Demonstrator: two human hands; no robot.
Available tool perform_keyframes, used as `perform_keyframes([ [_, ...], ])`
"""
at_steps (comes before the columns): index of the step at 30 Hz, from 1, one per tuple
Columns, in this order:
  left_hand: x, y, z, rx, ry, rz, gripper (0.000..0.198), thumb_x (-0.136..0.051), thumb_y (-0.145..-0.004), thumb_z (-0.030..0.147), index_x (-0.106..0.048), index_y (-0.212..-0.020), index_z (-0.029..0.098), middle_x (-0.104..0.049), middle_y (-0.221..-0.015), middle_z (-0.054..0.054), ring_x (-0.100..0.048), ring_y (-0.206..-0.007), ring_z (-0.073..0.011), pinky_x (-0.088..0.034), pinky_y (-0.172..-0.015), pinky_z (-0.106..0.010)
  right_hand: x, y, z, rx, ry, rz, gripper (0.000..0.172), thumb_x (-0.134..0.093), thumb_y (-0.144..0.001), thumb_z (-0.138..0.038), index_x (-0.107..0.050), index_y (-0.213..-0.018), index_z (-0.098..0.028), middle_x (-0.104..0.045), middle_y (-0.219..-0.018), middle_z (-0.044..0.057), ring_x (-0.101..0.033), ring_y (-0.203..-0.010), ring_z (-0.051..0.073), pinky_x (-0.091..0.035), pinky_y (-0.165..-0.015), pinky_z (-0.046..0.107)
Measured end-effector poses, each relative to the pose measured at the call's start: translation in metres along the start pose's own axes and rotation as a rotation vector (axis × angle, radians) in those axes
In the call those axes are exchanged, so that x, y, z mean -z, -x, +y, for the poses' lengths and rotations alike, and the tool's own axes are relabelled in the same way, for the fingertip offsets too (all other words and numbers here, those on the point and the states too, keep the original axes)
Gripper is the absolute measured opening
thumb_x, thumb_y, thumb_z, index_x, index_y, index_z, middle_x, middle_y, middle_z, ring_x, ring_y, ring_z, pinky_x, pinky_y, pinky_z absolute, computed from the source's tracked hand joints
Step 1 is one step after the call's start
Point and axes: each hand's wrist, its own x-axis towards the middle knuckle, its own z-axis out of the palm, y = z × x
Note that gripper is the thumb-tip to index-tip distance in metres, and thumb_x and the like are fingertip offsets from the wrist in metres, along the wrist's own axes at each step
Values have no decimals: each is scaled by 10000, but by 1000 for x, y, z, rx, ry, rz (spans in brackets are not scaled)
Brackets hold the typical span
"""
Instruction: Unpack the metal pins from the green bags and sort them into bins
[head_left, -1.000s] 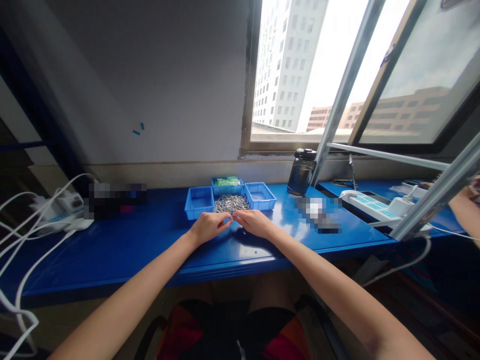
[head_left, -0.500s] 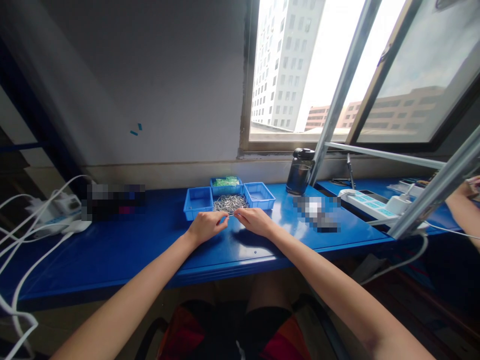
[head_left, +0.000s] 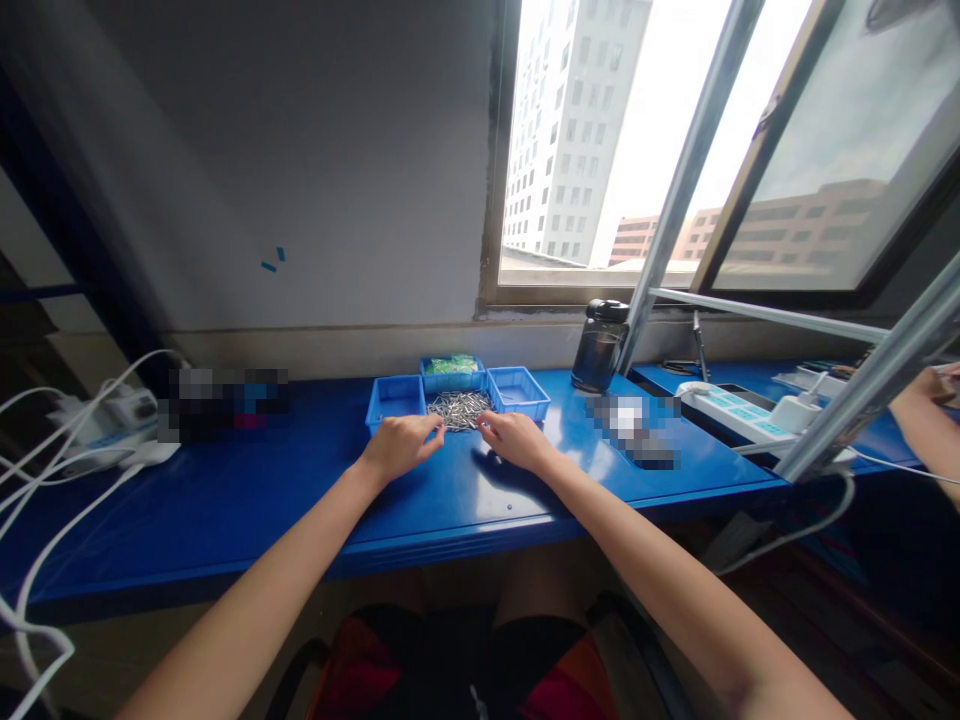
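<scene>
A heap of small, shiny, slender metal pieces (head_left: 459,410) lies on the table between two blue bins. At its near left edge is my left hand (head_left: 405,446), in front of the left blue bin (head_left: 395,393). Its thumb and fingers are closed together; whatever they may hold is too small to make out. My right hand (head_left: 514,441) is at the near right edge of the heap, below the right blue bin (head_left: 519,394). Those fingertips are also pinched, with their contents hidden. A gap separates the two hands.
Behind the heap, a third blue bin (head_left: 452,375) holds green packets. A dark bottle (head_left: 600,345) stands by the metal frame post. White power strips (head_left: 750,412) and cables flank the blue table (head_left: 300,500). At far right is another person's arm (head_left: 926,420).
My hands have drawn apart from where their fingertips nearly met over a thin piece at the heap's front edge. My left hand has shifted slightly left, my right slightly right.
</scene>
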Motion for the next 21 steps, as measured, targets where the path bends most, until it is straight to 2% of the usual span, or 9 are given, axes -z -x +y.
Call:
perform_keyframes([
  [4,13,1,-18,203,-183,126,310,-361,-881,330,-627,-875,171,-650,-680,-55,-607,-648,-183,-374,-537,-234,-3,-2,6,-95,18,-23,260,-379,-898,-311,-557,-1059,-212,-671,-833,57,-615,-758,186,-350,-605,228],
  [7,15,1,-28,316,-262,116,303,-382,-861,323,-633,-814,161,-659,-709,-75,-602,-678,-214,-391,-547,-260,-5,-3,7,-137,35,-49,265,-398,-885,-329,-562,-1057,-211,-666,-877,70,-612,-795,202,-367,-635,240],
  [10,13,1,-31,331,-277,102,305,-388,-859,326,-625,-779,150,-668,-756,-90,-598,-728,-235,-413,-584,-287,-5,-2,5,-146,50,-76,272,-409,-879,-343,-564,-1060,-212,-665,-891,74,-611,-810,208,-377,-657,248],
  [13,13,1,-28,248,-236,129,326,-358,-884,343,-615,-828,151,-667,-793,-84,-600,-762,-219,-418,-591,-271,-4,-2,2,-145,64,-91,281,-404,-881,-348,-559,-1075,-217,-663,-913,76,-612,-827,216,-384,-665,255],
  [15,12,1,-23,105,-170,99,332,-336,-900,341,-611,-876,156,-669,-830,-75,-606,-780,-194,-422,-609,-248,-4,-1,1,-146,73,-97,286,-392,-886,-352,-562,-1074,-220,-664,-915,77,-615,-830,221,-388,-665,259],
  [18,8,1,-14,-80,-80,-47,330,-321,-907,324,-609,-881,163,-674,-829,-63,-620,-774,-172,-421,-631,-229,-3,-1,-1,-148,85,-104,292,-370,-895,-357,-576,-1056,-226,-665,-909,79,-620,-829,225,-393,-669,265],
  [21,2,1,-7,-115,-32,-180,320,-334,-898,320,-602,-812,170,-671,-759,-51,-627,-706,-167,-404,-589,-219,-3,0,-2,-149,97,-103,302,-348,-903,-359,-588,-1029,-225,-664,-911,83,-624,-830,227,-397,-672,269],
])
